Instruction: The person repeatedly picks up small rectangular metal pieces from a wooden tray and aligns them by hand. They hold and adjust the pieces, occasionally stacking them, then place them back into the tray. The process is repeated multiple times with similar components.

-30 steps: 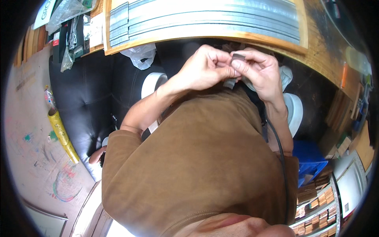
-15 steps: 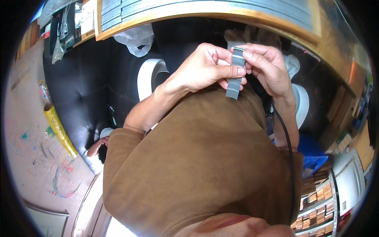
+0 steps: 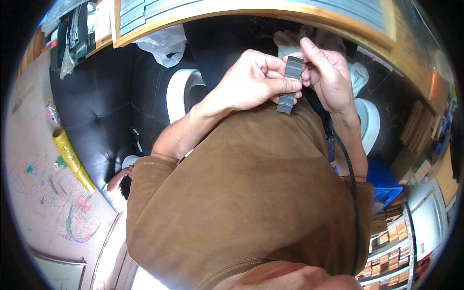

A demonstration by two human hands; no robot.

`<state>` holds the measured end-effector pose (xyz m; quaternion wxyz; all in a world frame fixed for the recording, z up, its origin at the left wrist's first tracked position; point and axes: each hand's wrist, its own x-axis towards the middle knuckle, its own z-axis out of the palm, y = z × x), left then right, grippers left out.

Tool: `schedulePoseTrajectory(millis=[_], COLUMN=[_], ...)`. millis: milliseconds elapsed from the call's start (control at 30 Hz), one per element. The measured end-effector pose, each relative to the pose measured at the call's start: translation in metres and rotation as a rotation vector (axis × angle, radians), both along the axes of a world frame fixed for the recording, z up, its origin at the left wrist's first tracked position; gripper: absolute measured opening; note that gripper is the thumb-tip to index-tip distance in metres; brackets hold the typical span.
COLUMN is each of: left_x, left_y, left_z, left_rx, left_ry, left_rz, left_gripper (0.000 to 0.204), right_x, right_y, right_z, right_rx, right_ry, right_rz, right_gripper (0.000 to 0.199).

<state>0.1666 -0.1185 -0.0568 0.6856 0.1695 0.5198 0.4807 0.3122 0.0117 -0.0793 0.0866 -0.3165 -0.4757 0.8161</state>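
While the left hand point(image 3: 253, 79) pinches the ribbed grey rectangular strip point(image 3: 290, 84) between thumb and fingers, the right hand point(image 3: 326, 72) closes fingertips on its upper end.

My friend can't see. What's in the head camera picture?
Two hands hold a small grey strip above a brown shirt: the left hand pinches its middle and the right hand touches its top. Around them are a black padded seat, a wooden table edge, a white plastic bag and a yellow tube.
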Motion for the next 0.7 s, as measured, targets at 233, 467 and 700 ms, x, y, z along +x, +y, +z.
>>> schedulePoseTrajectory(millis=[233,467,700], left_x=[0.006,0.007,0.011], left_y=[-0.008,-0.007,-0.006], left_z=[-0.008,-0.013,-0.014], left_rx=[0.095,0.134,0.154], left_ry=[0.122,0.13,0.211], left_rz=[0.037,0.061,0.107], left_gripper=[0.016,0.015,0.014], right_x=[-0.002,0.0,-0.005], right_y=[-0.006,-0.003,-0.007], right_z=[0.0,-0.011,-0.01], right_rx=[0.114,-0.097,-0.154], right_ry=[0.122,0.141,0.14], right_rz=[0.103,0.069,0.014], right_gripper=[0.02,0.012,0.014])
